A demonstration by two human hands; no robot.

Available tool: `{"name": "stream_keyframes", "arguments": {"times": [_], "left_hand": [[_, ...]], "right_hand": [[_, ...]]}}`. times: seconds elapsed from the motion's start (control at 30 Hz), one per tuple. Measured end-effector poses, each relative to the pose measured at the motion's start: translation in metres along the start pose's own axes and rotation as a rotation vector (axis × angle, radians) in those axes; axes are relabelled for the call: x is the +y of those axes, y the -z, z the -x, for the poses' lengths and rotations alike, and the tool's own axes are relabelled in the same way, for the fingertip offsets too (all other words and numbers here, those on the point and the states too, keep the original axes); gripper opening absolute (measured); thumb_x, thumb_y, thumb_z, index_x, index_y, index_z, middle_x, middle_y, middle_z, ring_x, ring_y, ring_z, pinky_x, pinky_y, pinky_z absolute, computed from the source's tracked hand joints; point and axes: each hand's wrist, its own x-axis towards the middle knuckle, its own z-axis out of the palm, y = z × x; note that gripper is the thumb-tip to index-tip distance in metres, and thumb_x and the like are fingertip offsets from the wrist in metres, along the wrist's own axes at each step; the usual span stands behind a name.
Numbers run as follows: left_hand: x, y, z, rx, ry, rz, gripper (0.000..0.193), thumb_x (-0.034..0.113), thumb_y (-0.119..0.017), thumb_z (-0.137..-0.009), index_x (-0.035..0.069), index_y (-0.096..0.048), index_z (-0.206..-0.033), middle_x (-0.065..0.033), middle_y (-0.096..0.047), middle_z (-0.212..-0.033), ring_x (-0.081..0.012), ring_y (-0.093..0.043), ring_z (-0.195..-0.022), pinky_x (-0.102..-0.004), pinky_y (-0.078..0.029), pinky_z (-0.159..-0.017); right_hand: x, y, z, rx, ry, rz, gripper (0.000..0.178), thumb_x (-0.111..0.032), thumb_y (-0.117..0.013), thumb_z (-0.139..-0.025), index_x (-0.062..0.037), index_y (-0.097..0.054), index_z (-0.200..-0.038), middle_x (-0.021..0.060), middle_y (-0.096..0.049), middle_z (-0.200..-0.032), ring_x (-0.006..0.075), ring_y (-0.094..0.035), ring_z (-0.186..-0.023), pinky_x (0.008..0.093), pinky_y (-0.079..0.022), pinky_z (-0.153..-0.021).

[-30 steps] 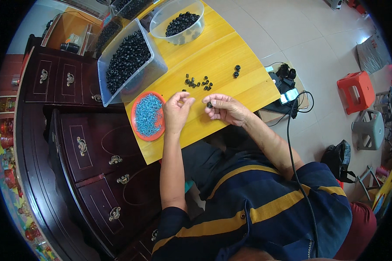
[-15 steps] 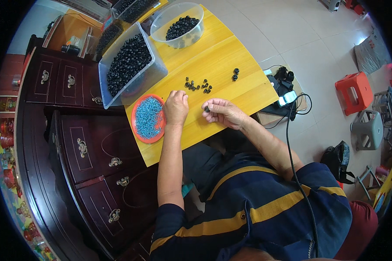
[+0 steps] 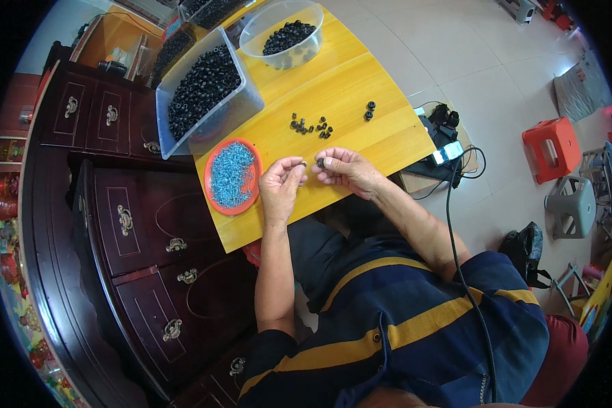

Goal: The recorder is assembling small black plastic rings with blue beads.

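Over the near part of the yellow table, my left hand point(image 3: 281, 187) and my right hand point(image 3: 350, 173) face each other, fingertips a small gap apart. A small black ring-like part point(image 3: 320, 163) is pinched between the thumb and fingers of my right hand. My left thumb and forefinger are pinched together on something too small to make out. Beside my left hand lies an orange-red plate point(image 3: 255, 194) heaped with tiny silvery-blue pieces point(image 3: 230, 173), perhaps screws. Just beyond the hands, several small dark parts point(image 3: 309, 128) are scattered on the wood; two larger black parts point(image 3: 369, 111) stand farther right.
A clear bin point(image 3: 251, 105) full of black parts stands at the table's left edge. Behind it is a round clear tub point(image 3: 313, 51) with more black parts. Dark wooden drawers point(image 3: 149, 224) adjoin the left side. A black cable point(image 3: 449, 224) hangs past my right arm.
My left hand has come away from beside the plate toward my right hand, turning so its pinched fingertips show. My right hand has barely moved and keeps hold of the black part.
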Motion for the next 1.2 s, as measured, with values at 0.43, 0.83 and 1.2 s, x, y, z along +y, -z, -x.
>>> {"name": "stream_keyframes", "arguments": {"times": [0.43,0.83,1.2], "left_hand": [[-0.001,-0.002,0.019,-0.017,-0.138,-0.092,0.014,-0.002,-0.072,-0.087,-0.002,-0.071,-0.101,-0.0026,-0.071,-0.089,-0.0064,-0.063,-0.073,-0.0214,-0.052,-0.068],[0.015,-0.010,0.019,0.003,-0.323,-0.317,0.011,-0.005,-0.073,-0.082,-0.002,-0.071,-0.092,-0.0071,-0.071,-0.085,-0.0108,-0.068,-0.073,-0.0233,-0.053,-0.066],[0.011,-0.009,0.017,-0.039,-0.273,-0.287,0.010,-0.007,-0.073,-0.082,-0.002,-0.071,-0.090,-0.0064,-0.072,-0.085,-0.0101,-0.067,-0.074,-0.0241,-0.054,-0.067]], "right_hand": [[0.007,-0.006,0.006,0.010,-0.010,0.025,0.020,-0.022,-0.063,-0.099,-0.0067,-0.064,-0.113,0.0023,-0.069,-0.095,0.0105,-0.067,-0.083,0.0254,-0.056,-0.079],[0.010,-0.007,0.003,0.008,0.035,-0.024,0.015,-0.020,-0.066,-0.097,-0.0064,-0.065,-0.104,0.0019,-0.068,-0.090,0.0102,-0.066,-0.078,0.0249,-0.055,-0.075],[0.013,-0.007,0.002,0.012,0.097,-0.017,0.010,-0.014,-0.068,-0.095,-0.0055,-0.065,-0.099,0.0025,-0.067,-0.090,0.0109,-0.064,-0.077,0.0245,-0.054,-0.074]]}}
